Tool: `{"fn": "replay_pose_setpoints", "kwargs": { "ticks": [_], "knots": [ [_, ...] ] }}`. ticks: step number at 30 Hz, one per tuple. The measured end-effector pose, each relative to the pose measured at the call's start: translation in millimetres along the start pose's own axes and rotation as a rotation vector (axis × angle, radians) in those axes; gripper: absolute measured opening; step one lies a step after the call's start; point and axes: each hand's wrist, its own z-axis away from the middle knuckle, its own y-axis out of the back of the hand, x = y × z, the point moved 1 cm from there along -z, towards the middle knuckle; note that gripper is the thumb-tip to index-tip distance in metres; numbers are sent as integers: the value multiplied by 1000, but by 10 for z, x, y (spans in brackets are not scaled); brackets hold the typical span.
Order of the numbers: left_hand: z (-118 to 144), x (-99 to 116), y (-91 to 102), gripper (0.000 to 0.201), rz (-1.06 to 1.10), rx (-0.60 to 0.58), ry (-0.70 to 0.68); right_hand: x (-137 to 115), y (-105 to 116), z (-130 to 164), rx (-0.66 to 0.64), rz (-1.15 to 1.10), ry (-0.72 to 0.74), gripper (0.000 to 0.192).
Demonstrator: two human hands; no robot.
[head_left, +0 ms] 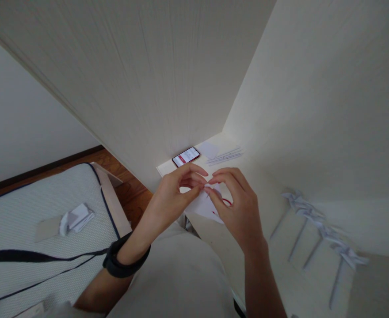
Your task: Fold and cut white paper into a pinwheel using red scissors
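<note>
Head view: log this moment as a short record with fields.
left hand: fingers pinch the small white folded paper piece
right hand: fingers pinch the same paper from the other side
wrist: black band on the left
white desk: red-cased smartphone, screen lit; loose white paper strips
right side: row of white paper pinwheels on sticks

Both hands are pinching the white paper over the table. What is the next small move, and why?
Probably press the fold flat where the fingertips meet. The left hand and right hand both pinch the paper at one spot, and its lower part hangs loose above the table. Finished paper pinwheels lie to the right, so a crisp crease seems the likely step.
</note>
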Motion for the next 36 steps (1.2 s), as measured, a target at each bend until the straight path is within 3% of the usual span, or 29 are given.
{"fn": "replay_pose_setpoints", "kwargs": {
  "ticks": [7, 18, 25, 31, 36],
  "knots": [
    [65, 81, 17, 20, -92, 5, -8, -48, 11, -20, 68, -41, -24, 11],
    [102, 115, 19, 14, -89, -43, -40, 91, 15, -19, -32, -579, -364, 9],
    [85, 149, 20, 15, -7, -80, -24, 81, -5, -32, -41, -775, -453, 8],
    [93, 163, 27, 16, -2, -77, 8, 59, -3, -12, 3, -802, -474, 9],
    [102, 169, 25, 14, -10, -77, 29, 12, 18, 1, -64, -763, -467, 5]
  ]
}}
